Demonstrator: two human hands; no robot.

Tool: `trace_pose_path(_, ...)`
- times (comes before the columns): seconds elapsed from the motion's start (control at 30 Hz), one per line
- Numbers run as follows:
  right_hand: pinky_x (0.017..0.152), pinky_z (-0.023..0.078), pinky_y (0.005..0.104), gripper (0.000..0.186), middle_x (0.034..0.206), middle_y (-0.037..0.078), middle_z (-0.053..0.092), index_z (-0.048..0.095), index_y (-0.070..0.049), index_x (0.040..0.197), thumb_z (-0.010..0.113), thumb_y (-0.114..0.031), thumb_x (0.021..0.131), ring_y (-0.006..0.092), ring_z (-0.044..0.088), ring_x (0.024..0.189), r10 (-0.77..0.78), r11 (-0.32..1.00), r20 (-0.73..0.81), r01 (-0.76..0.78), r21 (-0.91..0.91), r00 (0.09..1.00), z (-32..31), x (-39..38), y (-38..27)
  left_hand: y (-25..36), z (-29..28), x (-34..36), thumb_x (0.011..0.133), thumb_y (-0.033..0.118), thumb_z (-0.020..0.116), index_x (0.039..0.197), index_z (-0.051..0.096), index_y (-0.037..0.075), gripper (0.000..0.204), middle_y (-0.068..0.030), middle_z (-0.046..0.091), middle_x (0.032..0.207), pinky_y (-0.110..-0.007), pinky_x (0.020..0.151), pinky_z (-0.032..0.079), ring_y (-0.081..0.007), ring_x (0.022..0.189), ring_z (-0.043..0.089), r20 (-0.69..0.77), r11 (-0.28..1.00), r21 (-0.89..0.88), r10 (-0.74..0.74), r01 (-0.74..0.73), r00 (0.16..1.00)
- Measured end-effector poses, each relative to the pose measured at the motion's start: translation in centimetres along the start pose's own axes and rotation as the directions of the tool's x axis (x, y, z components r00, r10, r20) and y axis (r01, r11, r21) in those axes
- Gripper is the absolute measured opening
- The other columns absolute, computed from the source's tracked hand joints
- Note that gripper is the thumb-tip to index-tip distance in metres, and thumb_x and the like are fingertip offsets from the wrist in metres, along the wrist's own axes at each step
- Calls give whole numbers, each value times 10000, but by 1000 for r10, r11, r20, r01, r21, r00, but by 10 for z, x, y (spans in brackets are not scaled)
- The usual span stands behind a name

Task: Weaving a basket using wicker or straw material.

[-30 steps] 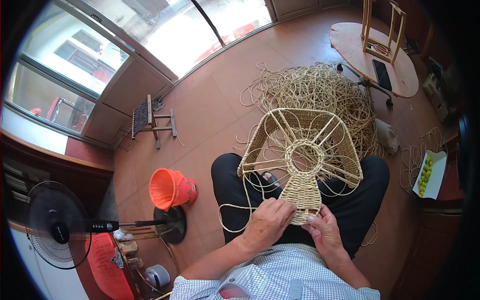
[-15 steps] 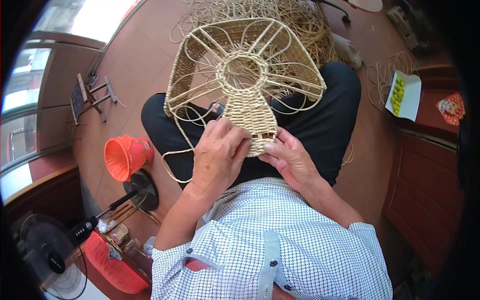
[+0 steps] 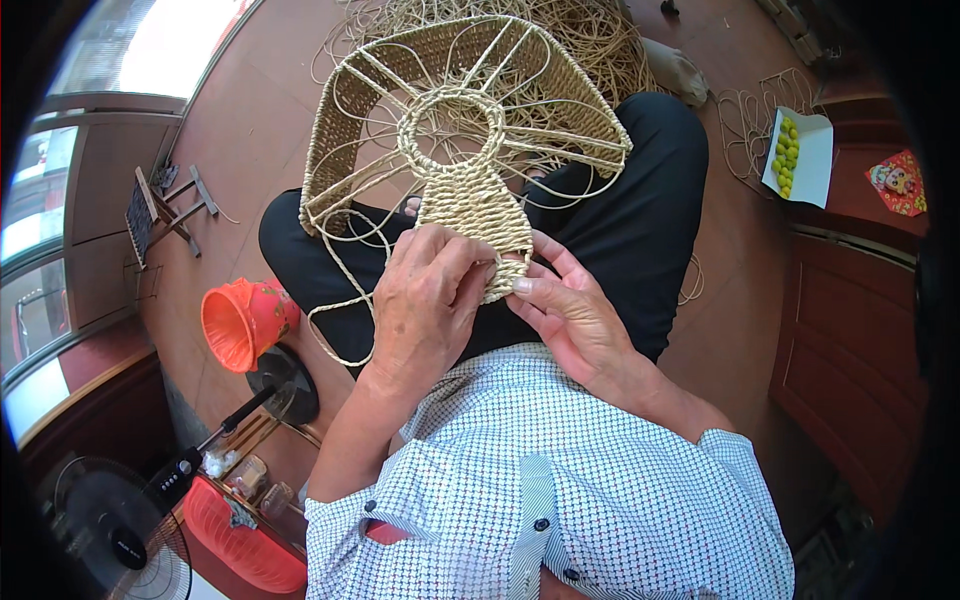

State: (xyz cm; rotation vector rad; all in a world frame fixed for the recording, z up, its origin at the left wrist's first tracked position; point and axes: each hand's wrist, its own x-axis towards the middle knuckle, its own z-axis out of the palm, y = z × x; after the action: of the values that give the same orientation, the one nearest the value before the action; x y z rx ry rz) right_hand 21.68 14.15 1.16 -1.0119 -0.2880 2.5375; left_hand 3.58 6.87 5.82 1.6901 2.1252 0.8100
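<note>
A woven straw piece (image 3: 474, 208) rests over my lap: a tapering woven panel runs up to a braided ring, from which cord spokes fan out to a curved woven band. My left hand (image 3: 430, 290) is closed on the panel's near end, fingers pinched at its left side by a small gap in the weave. At the right edge my right hand (image 3: 570, 310) grips the same end, thumb on top and fingers beneath. A loose straw cord (image 3: 345, 303) loops down beside my left wrist. The left fingertips are partly hidden.
A heap of straw cord (image 3: 590, 50) lies on the floor ahead. To the left are an orange bin (image 3: 243, 322), a standing fan (image 3: 120, 540) and a small wooden stool (image 3: 165, 212). At right, a white box (image 3: 808, 160) of yellow-green fruit sits by a red cabinet (image 3: 850, 340).
The woven piece has shifted slightly left and up in the picture, as has much of the room. Both hands keep their hold at its near end, where the gap looks narrower.
</note>
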Motion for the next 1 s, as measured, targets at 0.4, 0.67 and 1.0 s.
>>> trace_pose_path(0.4, 1109, 505, 334, 759, 1362, 99, 656, 361, -62, 1620, 750, -9, 970, 146, 632, 1241, 12, 995, 13, -11, -98, 1000, 2, 0, -8, 1, -1, 11, 901, 48, 786, 1076, 777, 104, 185, -73, 673, 965, -403, 826, 540, -290, 938, 661, 71, 998, -21, 58, -57, 996)
trace_pose_path(0.67, 1117, 504, 339, 782, 1391, 115, 649, 354, -49, 1632, 758, -18, 964, 144, 645, 1222, 9, 987, 29, -4, -159, 1000, -3, 1, -13, 4, 0, 25, 923, 71, 753, 1067, 710, 103, 154, -79, 659, 992, -439, 854, 526, -310, 974, 654, 226, 994, -24, 113, -111, 967)
trace_pose_path(1.0, 1152, 493, 380, 586, 1475, 139, 623, 593, 22, 1501, 783, -14, 948, 203, 597, 1372, -539, 74, 552, 689, -721, 636, -28, 11, -12, 72, 39, 31, 839, 87, 679, 1091, 628, 76, 257, -117, 612, 1059, -434, 957, 521, -299, 1054, 645, -18, 818, -385, 457, -428, 889)
